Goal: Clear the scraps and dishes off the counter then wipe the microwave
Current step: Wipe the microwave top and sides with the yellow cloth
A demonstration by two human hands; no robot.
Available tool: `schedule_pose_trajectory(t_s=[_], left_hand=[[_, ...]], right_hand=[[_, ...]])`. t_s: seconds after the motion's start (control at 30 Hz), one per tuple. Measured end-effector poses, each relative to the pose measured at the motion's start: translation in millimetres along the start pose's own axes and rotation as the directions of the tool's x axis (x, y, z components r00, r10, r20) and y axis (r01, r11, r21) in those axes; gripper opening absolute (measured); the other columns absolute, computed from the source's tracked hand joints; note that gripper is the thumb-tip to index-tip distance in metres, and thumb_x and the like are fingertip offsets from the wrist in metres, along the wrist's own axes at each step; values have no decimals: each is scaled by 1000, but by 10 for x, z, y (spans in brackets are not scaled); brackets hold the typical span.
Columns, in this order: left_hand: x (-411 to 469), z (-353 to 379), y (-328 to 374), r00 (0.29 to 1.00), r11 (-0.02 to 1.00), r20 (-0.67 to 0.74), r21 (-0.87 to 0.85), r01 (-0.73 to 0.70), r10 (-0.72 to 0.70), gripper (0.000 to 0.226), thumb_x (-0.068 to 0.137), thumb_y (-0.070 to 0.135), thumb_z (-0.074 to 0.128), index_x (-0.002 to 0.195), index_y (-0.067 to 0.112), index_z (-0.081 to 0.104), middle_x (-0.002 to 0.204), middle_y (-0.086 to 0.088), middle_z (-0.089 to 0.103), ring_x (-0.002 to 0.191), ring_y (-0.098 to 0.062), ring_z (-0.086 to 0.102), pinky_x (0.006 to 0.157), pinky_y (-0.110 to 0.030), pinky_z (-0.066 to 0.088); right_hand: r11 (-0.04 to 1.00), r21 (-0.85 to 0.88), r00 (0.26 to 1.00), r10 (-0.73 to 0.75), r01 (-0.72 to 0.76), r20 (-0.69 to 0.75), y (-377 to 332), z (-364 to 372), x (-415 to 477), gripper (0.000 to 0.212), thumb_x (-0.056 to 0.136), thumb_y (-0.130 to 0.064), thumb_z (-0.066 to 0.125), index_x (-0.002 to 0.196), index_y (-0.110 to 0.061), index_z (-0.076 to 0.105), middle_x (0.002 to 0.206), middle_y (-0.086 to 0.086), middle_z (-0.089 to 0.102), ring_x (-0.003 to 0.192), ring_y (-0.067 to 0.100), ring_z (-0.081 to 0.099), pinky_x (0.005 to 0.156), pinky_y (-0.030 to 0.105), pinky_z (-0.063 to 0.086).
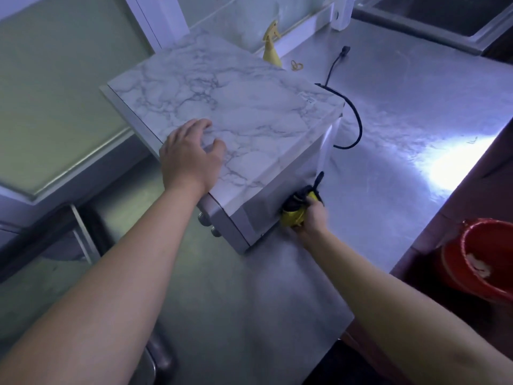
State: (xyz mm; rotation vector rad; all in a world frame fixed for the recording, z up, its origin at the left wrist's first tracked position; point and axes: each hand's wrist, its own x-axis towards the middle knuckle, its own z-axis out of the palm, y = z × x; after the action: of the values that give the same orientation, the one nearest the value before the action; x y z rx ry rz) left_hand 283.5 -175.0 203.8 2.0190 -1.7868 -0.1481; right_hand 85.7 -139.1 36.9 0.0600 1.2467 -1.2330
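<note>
The microwave (pixel 244 101), wrapped in white marble-pattern film, stands on the steel counter (pixel 402 129), turned at an angle. My left hand (pixel 191 157) rests on its top near the front corner, fingers loosely bent. My right hand (pixel 311 218) grips a yellow and black cloth (pixel 294 212) and presses it against the microwave's right side wall, low down. The view is blurred around that hand. Two knobs (pixel 208 223) show on the microwave's front face below my left wrist.
A yellow spray bottle (pixel 270 45) stands behind the microwave by the wall. A black power cord (pixel 352 112) trails over the counter. Rubber bands (pixel 296 65) lie near the bottle. A red bucket (pixel 483 262) sits below the counter's right edge. A sink (pixel 444 20) is far right.
</note>
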Motion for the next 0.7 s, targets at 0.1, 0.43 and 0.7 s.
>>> schedule_pose_trajectory(t_s=[0.1, 0.43, 0.7], left_hand=[[-11, -14, 20, 1000, 1000, 6, -2, 4, -4, 45, 93, 38, 47, 137, 29, 53, 148, 10, 48, 138, -19, 37, 117, -42, 26], [-44, -62, 22, 999, 1000, 52, 11, 4, -4, 50, 94, 40, 44, 142, 27, 50, 150, 9, 46, 139, -19, 37, 117, -39, 26], [-13, -17, -17, 999, 1000, 45, 29, 5, -6, 51, 92, 42, 45, 140, 26, 51, 150, 3, 47, 139, -23, 37, 116, -39, 26]], right_hand=[[996, -31, 996, 81, -80, 41, 481, 51, -395, 40, 91, -15, 62, 130, -13, 57, 125, 19, 66, 113, 39, 65, 98, 59, 51], [898, -379, 871, 358, -223, 336, 1085, -94, -1193, 20, 89, -12, 70, 103, -15, 56, 107, 11, 67, 94, 31, 67, 77, 46, 60], [789, -607, 984, 14, 97, 175, -211, -1090, -892, 25, 82, 4, 69, 104, -7, 70, 83, 9, 73, 75, 24, 69, 71, 36, 55]])
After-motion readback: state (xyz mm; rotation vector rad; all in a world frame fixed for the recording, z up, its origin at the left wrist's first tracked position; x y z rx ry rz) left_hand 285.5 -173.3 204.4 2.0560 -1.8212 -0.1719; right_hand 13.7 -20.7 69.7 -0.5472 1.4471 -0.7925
